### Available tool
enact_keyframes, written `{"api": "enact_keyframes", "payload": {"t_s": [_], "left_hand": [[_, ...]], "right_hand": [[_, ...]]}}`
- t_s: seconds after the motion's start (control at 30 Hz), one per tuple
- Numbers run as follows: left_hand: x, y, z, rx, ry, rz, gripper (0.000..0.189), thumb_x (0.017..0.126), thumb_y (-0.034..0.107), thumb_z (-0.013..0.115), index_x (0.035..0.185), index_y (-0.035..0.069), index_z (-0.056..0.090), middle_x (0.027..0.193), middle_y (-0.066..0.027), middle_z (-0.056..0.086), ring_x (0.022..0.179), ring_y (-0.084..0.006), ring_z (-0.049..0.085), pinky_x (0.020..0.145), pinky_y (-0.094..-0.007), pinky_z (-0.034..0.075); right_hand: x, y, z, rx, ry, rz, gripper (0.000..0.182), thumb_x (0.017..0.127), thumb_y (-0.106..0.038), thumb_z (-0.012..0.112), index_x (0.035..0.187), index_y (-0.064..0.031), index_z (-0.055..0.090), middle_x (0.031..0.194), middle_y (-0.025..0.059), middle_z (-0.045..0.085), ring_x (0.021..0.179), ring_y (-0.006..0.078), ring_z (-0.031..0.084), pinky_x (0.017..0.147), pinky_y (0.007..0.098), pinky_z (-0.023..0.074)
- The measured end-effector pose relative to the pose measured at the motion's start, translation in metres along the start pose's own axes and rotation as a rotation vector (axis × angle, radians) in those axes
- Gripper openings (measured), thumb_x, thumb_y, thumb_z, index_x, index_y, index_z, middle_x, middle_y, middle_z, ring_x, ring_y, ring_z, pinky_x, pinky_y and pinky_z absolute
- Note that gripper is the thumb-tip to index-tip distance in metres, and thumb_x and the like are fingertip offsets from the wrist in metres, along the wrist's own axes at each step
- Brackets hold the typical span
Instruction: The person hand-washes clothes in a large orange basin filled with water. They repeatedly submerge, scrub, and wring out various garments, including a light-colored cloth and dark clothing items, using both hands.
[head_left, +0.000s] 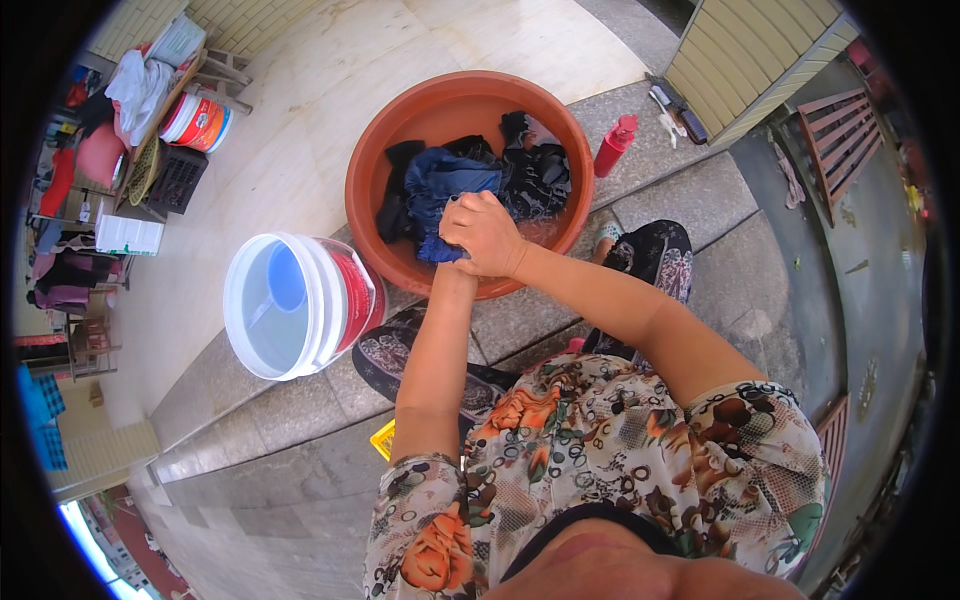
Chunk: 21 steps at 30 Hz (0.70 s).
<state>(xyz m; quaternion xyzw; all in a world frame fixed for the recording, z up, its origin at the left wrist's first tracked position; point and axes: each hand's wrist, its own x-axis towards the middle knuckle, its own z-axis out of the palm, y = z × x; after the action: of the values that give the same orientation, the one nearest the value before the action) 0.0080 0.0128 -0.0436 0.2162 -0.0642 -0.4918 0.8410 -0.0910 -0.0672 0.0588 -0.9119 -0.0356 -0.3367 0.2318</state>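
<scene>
A round terracotta-coloured plastic tub (360, 217) holds wet dark clothes (536, 169) in shallow water. My right hand (484, 232) lies over the tub's near part, its fingers curled on a blue garment (450, 176), apparently denim. Just beneath it my left hand (459, 268) shows little beyond the wrist; its fingers are hidden by my right hand and the cloth. Beside the tub, at the left, stands a white and red plastic bucket (345, 300) with water and a blue long-handled dipper (287, 277) inside. A red pump bottle (615, 146) is upright at the tub's right.
Brushes (679, 112) lie by the corrugated wall at the upper right. My patterned trouser legs (397, 352) flank the tub's near side. A yellow plastic item (384, 439) is partly hidden by my left arm. A laden wooden bench (169, 97) and a black crate (178, 178) stand farther left.
</scene>
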Motion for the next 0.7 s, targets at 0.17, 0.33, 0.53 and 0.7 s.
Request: {"api": "enact_keyframes", "payload": {"t_s": [0.17,0.33,0.53,0.7], "left_hand": [[0.011,-0.014,0.049,0.318,0.620,-0.014,0.038,0.099,0.035,0.051,0.125,0.007,0.057,0.115,-0.0107,0.066,0.096,-0.0251,0.070,0.079,-0.0397,0.059],[0.011,-0.003,0.061,0.433,0.604,0.240,0.023,0.087,0.006,0.064,0.109,-0.001,0.063,0.102,-0.0101,0.068,0.082,-0.0205,0.070,0.070,-0.0330,0.057],[0.006,0.013,0.038,0.964,0.299,0.337,0.067,0.081,-0.001,0.066,0.142,0.005,0.038,0.127,-0.0099,0.053,0.112,-0.0176,0.057,0.089,-0.0301,0.051],[-0.008,0.008,0.048,0.560,0.257,-0.014,0.071,0.091,0.034,0.062,0.152,0.014,0.032,0.152,-0.0130,0.039,0.140,-0.0297,0.040,0.111,-0.0482,0.036]], "right_hand": [[0.008,0.090,0.030,0.631,0.154,1.026,0.029,0.075,-0.025,0.077,0.094,-0.0056,0.069,0.097,0.0107,0.066,0.092,0.0299,0.062,0.082,0.0362,0.0476],[-0.005,0.081,0.000,1.205,0.029,1.278,0.057,0.091,-0.046,0.064,0.133,-0.0084,0.056,0.133,0.0141,0.060,0.122,0.0341,0.056,0.101,0.0572,0.0402],[-0.027,0.075,-0.037,1.972,-0.103,1.266,0.059,0.093,-0.044,0.065,0.140,-0.0124,0.051,0.140,0.0155,0.055,0.127,0.0372,0.054,0.104,0.0678,0.0373],[-0.019,0.088,-0.010,1.361,0.114,1.102,0.026,0.081,-0.004,0.074,0.104,-0.0058,0.064,0.101,0.0059,0.068,0.087,0.0225,0.068,0.084,0.0362,0.0546]]}}
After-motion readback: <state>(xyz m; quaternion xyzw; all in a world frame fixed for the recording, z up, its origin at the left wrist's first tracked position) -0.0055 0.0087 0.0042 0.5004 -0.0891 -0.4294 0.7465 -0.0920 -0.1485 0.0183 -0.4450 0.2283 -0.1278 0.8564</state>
